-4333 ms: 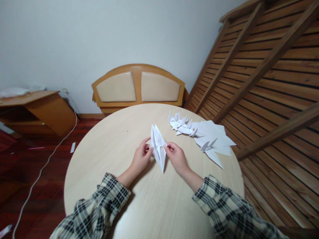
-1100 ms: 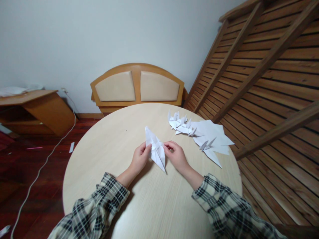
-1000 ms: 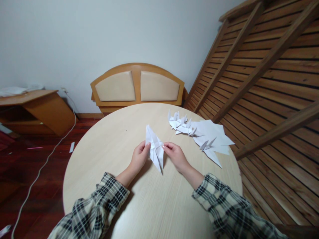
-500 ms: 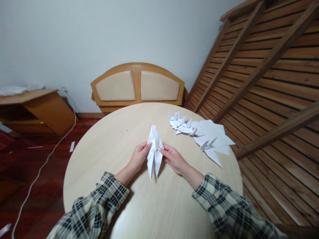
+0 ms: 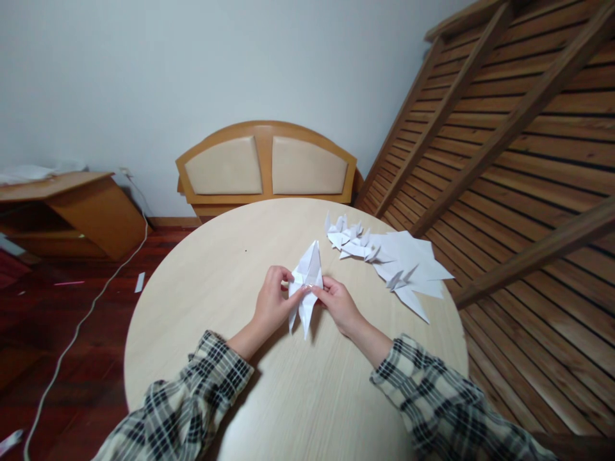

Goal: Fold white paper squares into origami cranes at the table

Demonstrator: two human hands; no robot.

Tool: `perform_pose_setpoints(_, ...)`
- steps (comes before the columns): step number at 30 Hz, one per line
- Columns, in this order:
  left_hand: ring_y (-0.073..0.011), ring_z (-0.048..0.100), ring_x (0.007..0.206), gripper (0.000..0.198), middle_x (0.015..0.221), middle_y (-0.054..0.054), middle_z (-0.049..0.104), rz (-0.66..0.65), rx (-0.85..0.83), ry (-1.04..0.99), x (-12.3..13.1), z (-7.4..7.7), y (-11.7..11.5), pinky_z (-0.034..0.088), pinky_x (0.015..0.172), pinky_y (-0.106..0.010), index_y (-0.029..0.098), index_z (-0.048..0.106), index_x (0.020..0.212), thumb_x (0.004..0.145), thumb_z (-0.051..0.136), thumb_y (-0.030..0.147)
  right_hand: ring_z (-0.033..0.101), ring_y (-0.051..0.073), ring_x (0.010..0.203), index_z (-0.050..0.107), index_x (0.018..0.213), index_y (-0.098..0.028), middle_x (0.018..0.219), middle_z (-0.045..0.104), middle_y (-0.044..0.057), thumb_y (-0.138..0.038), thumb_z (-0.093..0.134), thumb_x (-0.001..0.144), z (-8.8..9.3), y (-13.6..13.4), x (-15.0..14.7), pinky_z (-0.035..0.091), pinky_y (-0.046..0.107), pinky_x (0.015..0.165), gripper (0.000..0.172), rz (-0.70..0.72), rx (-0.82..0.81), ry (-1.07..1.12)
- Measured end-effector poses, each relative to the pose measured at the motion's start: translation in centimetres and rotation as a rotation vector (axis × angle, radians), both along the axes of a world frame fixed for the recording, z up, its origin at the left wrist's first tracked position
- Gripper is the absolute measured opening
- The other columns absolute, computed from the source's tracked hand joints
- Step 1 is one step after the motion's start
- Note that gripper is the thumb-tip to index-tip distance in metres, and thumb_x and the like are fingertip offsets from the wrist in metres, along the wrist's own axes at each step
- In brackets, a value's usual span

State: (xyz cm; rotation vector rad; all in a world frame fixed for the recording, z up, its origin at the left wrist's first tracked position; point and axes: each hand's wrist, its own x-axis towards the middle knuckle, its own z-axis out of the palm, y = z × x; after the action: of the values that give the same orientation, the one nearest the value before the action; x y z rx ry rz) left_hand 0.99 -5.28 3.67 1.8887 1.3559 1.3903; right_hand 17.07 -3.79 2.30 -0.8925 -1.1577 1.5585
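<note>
A white folded paper (image 5: 309, 261), long and pointed at the top with two narrow legs at the bottom, is held over the near middle of the round table (image 5: 202, 269). My left hand (image 5: 276, 299) grips its left edge, the thumb lying across the paper's middle. On the other side my right hand (image 5: 337, 302) pinches the right edge, with its thumb on the front close to the left thumb. The fingers behind the paper are partly hidden.
Several white folded paper cranes (image 5: 353, 238) stand at the table's back right. Beside them lie flat white paper sheets (image 5: 418, 256), with one crane (image 5: 406, 291) at their near edge. A slatted wooden panel (image 5: 523, 160) leans at the right; a headboard (image 5: 266, 166) stands behind the table.
The folded paper has shifted slightly right and its top now tilts right. My left thumb has slid across to the paper's middle, and the left fingers have curled at its edge.
</note>
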Motion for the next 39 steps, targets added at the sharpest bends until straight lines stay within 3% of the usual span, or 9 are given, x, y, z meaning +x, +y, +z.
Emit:
perform_pose_setpoints(12,-0.0188,0.054,0.083,0.015,0.086,-0.005,0.058,-0.033,-0.032,-0.041,-0.3,0.1,0.1,0.044,0.072,-0.03,0.019,0.06,0.085,0.089,0.051,0.029,0.06,0.017,0.072,0.068,0.085,-0.019,0.077,0.067,0.002,-0.042,0.074,0.069,0.0,0.0,0.0,0.05,0.033,0.07,0.028,-0.018,0.043,-0.028)
perform_pose_setpoints(17,-0.0194,0.054,0.081,0.018,0.082,-0.006,0.059,-0.043,-0.075,-0.212,-0.5,-0.4,0.8,0.043,0.071,-0.031,0.018,0.063,0.075,0.086,0.055,0.031,0.061,0.017,0.071,0.067,0.085,-0.019,0.076,0.066,0.002,-0.047,0.07,0.074,-0.4,0.0,0.3,0.049,0.032,0.069,0.031,-0.018,0.013,-0.022)
perform_pose_setpoints(23,-0.0117,0.046,0.057,0.025,0.061,0.0,0.051,-0.236,-0.478,-0.69,0.2,-1.1,0.8,0.038,0.059,-0.027,0.015,0.064,0.071,0.074,0.069,0.039,0.062,0.018,0.076,0.064,0.088,-0.019,0.085,0.068,0.004,-0.051,0.066,0.076,-0.8,0.0,0.2,0.048,0.032,0.074,0.034,-0.076,-0.03,0.054)
perform_pose_setpoints(26,-0.0104,0.048,0.057,0.027,0.062,0.0,0.053,-0.293,-0.565,-0.797,0.7,-1.0,0.5,0.039,0.059,-0.026,0.013,0.062,0.07,0.07,0.074,0.038,0.064,0.02,0.081,0.063,0.094,-0.02,0.091,0.068,0.005,-0.051,0.067,0.076,-0.9,0.0,0.0,0.049,0.034,0.078,0.036,-0.095,-0.064,0.1)
perform_pose_setpoints(30,-0.0091,0.049,0.057,0.025,0.065,0.003,0.054,-0.303,-0.491,-0.747,0.8,-1.1,0.4,0.039,0.057,-0.023,0.016,0.057,0.08,0.074,0.073,0.034,0.064,0.019,0.079,0.06,0.098,-0.021,0.089,0.067,0.004,-0.055,0.06,0.08,-1.3,0.2,0.0,0.05,0.033,0.074,0.038,-0.12,-0.028,0.035)
perform_pose_setpoints(34,-0.0096,0.051,0.061,0.022,0.069,0.003,0.055,-0.257,-0.346,-0.654,0.6,-1.6,0.6,0.041,0.058,-0.022,0.019,0.055,0.083,0.075,0.073,0.029,0.059,0.016,0.071,0.057,0.096,-0.021,0.082,0.063,0.001,-0.053,0.052,0.087,-1.9,0.5,0.3,0.047,0.027,0.063,0.033,-0.147,0.147,-0.187)
perform_pose_setpoints(39,-0.0131,0.054,0.072,0.016,0.079,-0.002,0.06,-0.263,-0.35,-0.606,0.4,-1.7,0.7,0.044,0.067,-0.026,0.016,0.064,0.088,0.078,0.067,0.028,0.058,0.013,0.062,0.043,0.118,-0.025,0.092,0.063,0.003,-0.041,0.057,0.086,-1.6,0.2,0.5,0.048,0.026,0.055,0.038,-0.323,0.333,-0.329)
